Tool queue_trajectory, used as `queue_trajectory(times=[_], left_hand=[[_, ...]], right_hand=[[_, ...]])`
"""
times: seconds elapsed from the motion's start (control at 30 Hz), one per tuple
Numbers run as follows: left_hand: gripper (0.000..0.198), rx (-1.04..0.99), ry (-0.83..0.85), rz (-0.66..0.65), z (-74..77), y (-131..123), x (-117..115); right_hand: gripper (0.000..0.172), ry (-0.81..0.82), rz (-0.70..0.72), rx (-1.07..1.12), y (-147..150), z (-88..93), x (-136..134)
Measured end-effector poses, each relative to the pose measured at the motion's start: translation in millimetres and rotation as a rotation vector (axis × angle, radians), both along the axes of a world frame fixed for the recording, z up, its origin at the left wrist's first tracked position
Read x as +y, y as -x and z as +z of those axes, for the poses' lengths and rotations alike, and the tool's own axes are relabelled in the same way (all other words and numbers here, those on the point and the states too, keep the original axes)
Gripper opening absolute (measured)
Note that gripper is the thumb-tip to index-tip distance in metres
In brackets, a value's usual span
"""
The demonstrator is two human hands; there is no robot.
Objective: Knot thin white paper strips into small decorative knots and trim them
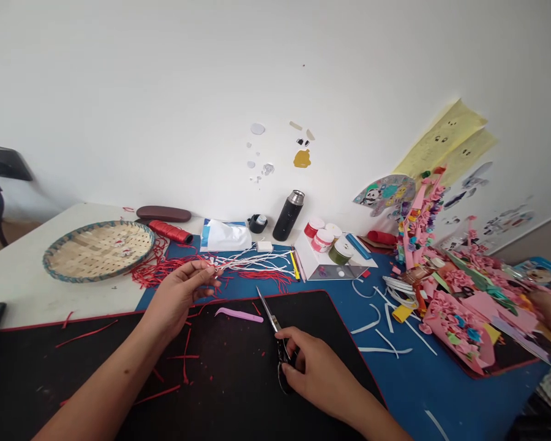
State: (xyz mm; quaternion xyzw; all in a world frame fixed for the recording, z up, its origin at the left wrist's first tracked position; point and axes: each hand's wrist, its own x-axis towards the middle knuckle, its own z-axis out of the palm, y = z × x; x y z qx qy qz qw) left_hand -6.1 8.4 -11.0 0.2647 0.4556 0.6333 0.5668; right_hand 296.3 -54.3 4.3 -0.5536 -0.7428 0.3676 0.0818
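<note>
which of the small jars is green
The olive green jar at front right; the rest are a red jar, a pink jar and a white jar.

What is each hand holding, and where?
Left hand pinches thin white paper strips at their gathered end; right hand grips black-handled steel scissors by the handles.

A black desk mat (50, 380) with a thin red edge fills the foreground, scattered with red paper shreds (179, 361). Above it, the left hand (179, 300) pinches a bunch of thin white paper strips (257, 260), while the right hand (316, 361) grips steel scissors (269, 315) with dark handles, blades closed and pointing away, near a curved pink strip (239, 315). Beyond the mat lie a round woven bamboo tray (98, 251) to the left and a heap of pink paper flower crafts (459, 324) to the right.
</note>
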Motion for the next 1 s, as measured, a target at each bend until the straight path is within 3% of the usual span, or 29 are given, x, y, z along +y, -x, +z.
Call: queue_trajectory(times=[0.17, 0.33, 0.5, 0.77, 1.0], left_hand=[[0.05, -0.001, 0.011, 0.0, -1.6, 0.2, 0.5], [0.047, 0.005, 0.022, 0.007, -1.7, 0.0, -0.2], [0.044, -0.021, 0.016, 0.015, -3.4, 0.7, 0.6], [0.045, -0.063, 0.005, 0.075, -6.1, 2.8, 1.7], [0.043, -0.082, 0.043, 0.106, -7.8, 4.1, 2.6]], right_hand=[[0.052, 0.17, -0.083, 0.158, -4.2, -4.8, -0.5], [0.051, 0.401, -0.144, 0.476, 2.7, -17.2, -0.5], [0.058, 0.482, -0.103, 0.658, 17.5, -23.8, 6.5], [0.043, 0.347, -0.078, 0.647, 38.1, -13.0, 16.6], [0.055, 0.015, 0.012, 0.323, 48.4, -1.0, 21.0]])
